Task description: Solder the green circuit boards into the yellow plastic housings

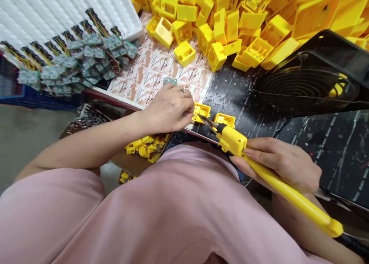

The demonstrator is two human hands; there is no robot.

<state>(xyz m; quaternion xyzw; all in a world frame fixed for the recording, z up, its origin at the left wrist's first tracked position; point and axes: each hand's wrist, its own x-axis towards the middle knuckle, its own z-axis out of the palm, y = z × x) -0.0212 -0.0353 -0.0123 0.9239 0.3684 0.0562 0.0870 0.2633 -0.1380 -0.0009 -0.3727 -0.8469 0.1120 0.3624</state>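
My right hand point(282, 162) is closed around a yellow soldering iron point(276, 181), whose cord runs off at the lower right. Its metal tip points left and reaches the small yellow plastic housing point(202, 110) at the table edge. From the left, my left hand point(173, 108), with a ring on one finger, has its curled fingertips against that housing's near side; what lies beneath them is hidden. A second open yellow housing point(225, 120) sits just to the right, behind the iron's front end. Part of a green circuit board point(170, 80) shows beyond my left knuckles.
A heap of yellow housings point(219, 25) covers the back. At the right stands a black fan point(305, 83) with a wire guard. Wired circuit boards point(86, 60) are piled at left beside white foam point(63, 10). Below the table edge, a box point(118, 160) holds yellow parts.
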